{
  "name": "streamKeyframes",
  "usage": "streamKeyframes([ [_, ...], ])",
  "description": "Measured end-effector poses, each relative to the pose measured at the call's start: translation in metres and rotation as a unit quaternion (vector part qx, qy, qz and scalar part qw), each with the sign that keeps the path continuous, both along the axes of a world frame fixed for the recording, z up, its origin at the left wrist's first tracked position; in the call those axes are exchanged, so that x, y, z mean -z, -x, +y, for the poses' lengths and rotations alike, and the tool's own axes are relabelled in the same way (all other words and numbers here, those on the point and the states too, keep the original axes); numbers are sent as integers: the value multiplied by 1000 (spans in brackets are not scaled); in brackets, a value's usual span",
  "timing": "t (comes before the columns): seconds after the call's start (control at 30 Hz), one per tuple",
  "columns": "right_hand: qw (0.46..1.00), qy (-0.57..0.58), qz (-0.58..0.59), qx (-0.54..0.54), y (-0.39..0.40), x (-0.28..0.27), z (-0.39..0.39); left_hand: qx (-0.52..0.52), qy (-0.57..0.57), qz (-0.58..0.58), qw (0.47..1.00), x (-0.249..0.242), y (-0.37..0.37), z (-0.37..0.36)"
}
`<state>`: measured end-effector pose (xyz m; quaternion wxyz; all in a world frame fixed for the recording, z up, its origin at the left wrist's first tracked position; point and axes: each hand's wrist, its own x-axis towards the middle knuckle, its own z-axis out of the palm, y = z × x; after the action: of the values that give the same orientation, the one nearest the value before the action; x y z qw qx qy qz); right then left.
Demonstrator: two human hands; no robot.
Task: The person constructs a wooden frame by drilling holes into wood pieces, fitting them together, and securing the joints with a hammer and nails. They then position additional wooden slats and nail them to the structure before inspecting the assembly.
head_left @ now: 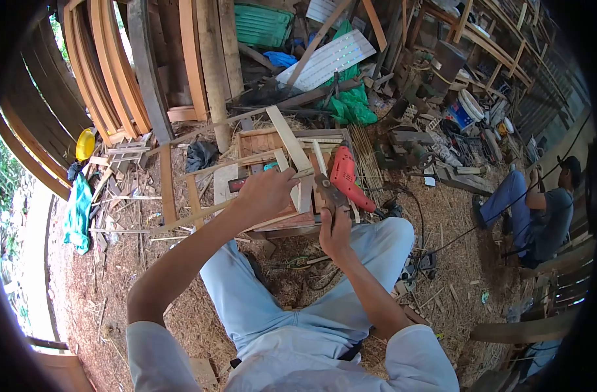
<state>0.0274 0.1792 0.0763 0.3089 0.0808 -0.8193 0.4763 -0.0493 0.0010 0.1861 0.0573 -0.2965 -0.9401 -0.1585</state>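
Note:
A long thin wooden strip (210, 210) runs through my left hand (266, 194), whose fingers are wrapped round it near its right end. My right hand (335, 230) is closed on the handles of a dark metal pincer-like tool (327, 186). The tool's head is close to the strip's end; whether they touch is not clear. Just right of the tool, a red power drill (348, 175) lies on the low wooden bench (292, 228). A pale flat board (288, 136) slants across the bench behind my left hand.
Wood scraps and shavings cover the floor (200, 294). A seated person (551, 212) is at the right. Dark cables (421, 215) run beside my right knee. Timber frames (109, 72) stand at the back left, and a white bucket (468, 108) lies among clutter at the back right.

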Motion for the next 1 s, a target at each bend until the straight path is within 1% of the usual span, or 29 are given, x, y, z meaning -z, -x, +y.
streamKeyframes([
  [0.03,1000,-25,2,-12,2,2,0,-3,-6,-3,1000,0,0,0],
  [0.07,1000,-24,3,-11,6,4,-1,-2,-5,-2,1000,-1,0,0],
  [0.13,999,-15,-40,-14,10,7,-7,1,1,-6,1000,-3,-2,0],
  [0.27,999,-10,-34,-17,11,4,-3,25,7,15,1000,-1,1,-1],
  [0.33,998,-13,66,-14,6,2,-4,1,24,1,1000,0,-3,3],
  [0.37,998,-15,67,-13,8,4,-4,2,23,2,1000,1,-1,2],
  [0.43,997,-42,-67,19,13,6,-6,55,-3,50,997,2,4,0],
  [0.47,997,-40,-62,24,13,5,-5,59,-1,55,997,1,5,1],
  [0.53,993,-8,118,-7,2,-1,-5,-3,10,-15,1000,-2,-5,2],
  [0.57,993,-7,117,-6,5,-2,-7,-2,12,-16,1000,-1,-3,1],
  [0.63,996,-55,-68,8,12,-4,-11,13,11,-6,1000,2,2,-1],
  [0.67,996,-55,-69,9,7,2,-9,14,12,-7,1000,6,-2,-3],
  [0.73,1000,-24,12,13,8,6,-8,12,-21,-5,1000,5,-2,-7],
  [0.77,1000,-21,11,11,8,10,-10,-10,-12,-6,1000,5,-2,-7],
  [0.83,1000,-20,22,-6,8,2,-9,-8,-10,-19,1000,2,-2,-7],
  [0.87,1000,-22,20,-6,8,-3,-8,-4,-9,-34,999,2,-3,-6],
  [0.9,999,-46,-20,-6,8,-11,-8,-3,-11,-37,999,6,-5,-7],
  [0.93,996,-68,-56,-6,10,-17,-8,6,-18,-18,1000,9,-6,-9],
  [0.97,997,-68,-48,-5,17,-23,-6,15,-26,9,1000,7,-1,-11],
  [1.0,997,-3,-75,-28,19,-26,-4,14,-27,10,999,6,-1,-11],
])
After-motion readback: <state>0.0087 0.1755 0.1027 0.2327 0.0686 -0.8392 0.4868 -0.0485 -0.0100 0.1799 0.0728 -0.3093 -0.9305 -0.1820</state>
